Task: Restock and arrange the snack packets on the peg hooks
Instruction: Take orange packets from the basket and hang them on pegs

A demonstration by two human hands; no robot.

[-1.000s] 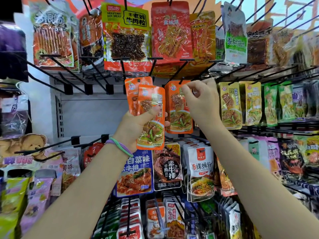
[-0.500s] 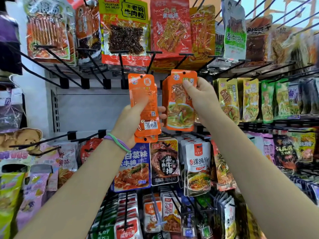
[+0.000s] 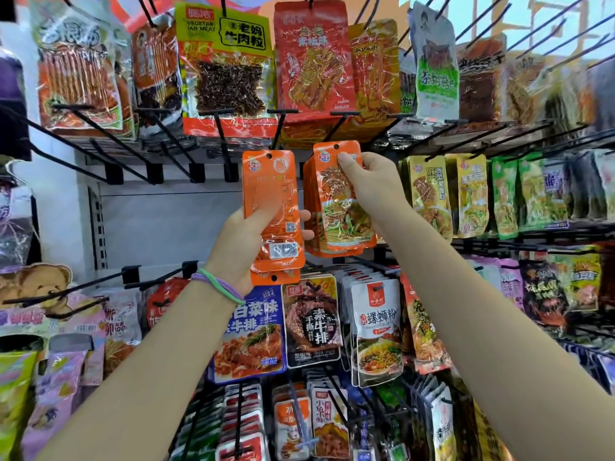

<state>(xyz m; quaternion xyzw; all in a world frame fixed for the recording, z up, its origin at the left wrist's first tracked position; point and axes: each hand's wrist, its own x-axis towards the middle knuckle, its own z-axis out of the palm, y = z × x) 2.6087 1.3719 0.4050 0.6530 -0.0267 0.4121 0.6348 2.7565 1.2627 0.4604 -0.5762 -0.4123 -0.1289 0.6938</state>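
Orange packets (a stack) gripped in raised left hand; right hand pinches hanging packets.

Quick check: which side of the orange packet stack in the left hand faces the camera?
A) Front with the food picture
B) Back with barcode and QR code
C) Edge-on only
B: the orange packets in the left hand show a barcode and QR code, unlike the food-picture front of the packets gripped by the right hand.
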